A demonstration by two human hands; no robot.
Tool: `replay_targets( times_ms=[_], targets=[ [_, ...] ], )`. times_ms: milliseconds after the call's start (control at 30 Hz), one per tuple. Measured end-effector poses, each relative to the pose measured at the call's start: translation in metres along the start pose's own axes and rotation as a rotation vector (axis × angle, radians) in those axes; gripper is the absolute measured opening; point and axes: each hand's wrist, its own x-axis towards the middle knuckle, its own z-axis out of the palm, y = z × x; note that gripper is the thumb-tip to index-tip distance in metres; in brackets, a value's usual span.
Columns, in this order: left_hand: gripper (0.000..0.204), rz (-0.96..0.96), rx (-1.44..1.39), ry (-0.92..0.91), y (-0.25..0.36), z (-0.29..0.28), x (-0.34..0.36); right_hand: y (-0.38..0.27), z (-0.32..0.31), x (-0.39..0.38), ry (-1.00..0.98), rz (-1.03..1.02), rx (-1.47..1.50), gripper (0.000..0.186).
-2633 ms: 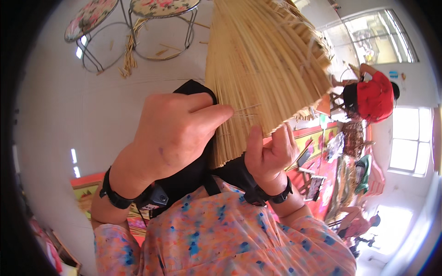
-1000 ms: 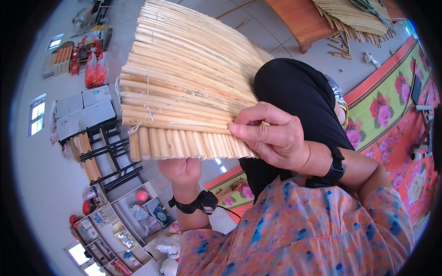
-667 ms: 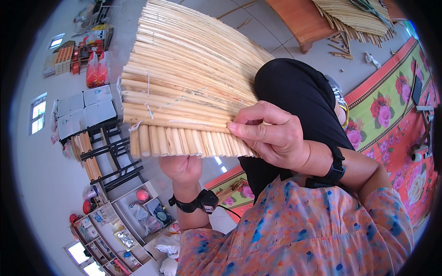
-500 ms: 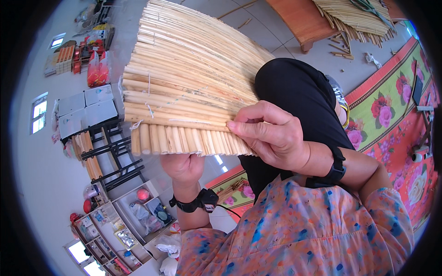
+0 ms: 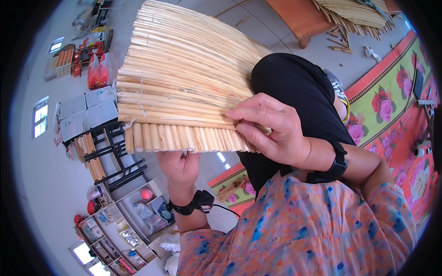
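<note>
"How would that stalk panel (image 5: 184, 83) handle?"

"Light and fairly stiff, I'd judge, though single dry stalks could split; best taken by the thick lower edge, at the short stalk ends (image 5: 184, 138), clear of the white thread (image 5: 142, 109). It seems to lean on the dark-trousered knee (image 5: 287, 78)"

"And the grip?"

"Left hand (image 5: 178, 169) is below that edge, fingers hidden, so I can't tell. Right hand (image 5: 237, 120) touches the lowest long stalk (image 5: 184, 120), thumb and forefinger parted; whether it pinches anything I can't say"

"Anything changed?"

"Half a second ago those two fingertips met there; now a gap shows between them"
</note>
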Motion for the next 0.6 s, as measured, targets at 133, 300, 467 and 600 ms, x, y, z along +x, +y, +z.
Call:
replay_targets(
  times_ms=[133,300,467,600],
  targets=[
    [0.029,-0.05,-0.011,-0.036,0.0022,-0.0032,0.0003,0.0005,-0.0026,-0.0022,-0.013,-0.001,0.029,0.029],
    [0.027,-0.058,-0.054,-0.013,0.0017,-0.0013,0.0013,-0.0014,-0.0068,-0.0034,-0.043,0.019,0.054,0.027],
    [0.026,-0.136,-0.138,-0.011,0.0046,-0.0016,-0.0007,0.0012,-0.009,-0.0043,-0.051,0.014,0.024,0.026],
    [0.026,-0.086,-0.085,-0.008,0.0015,-0.002,0.0002,-0.0048,-0.0086,-0.0026,-0.111,-0.093,-0.054,0.037]
  ],
)
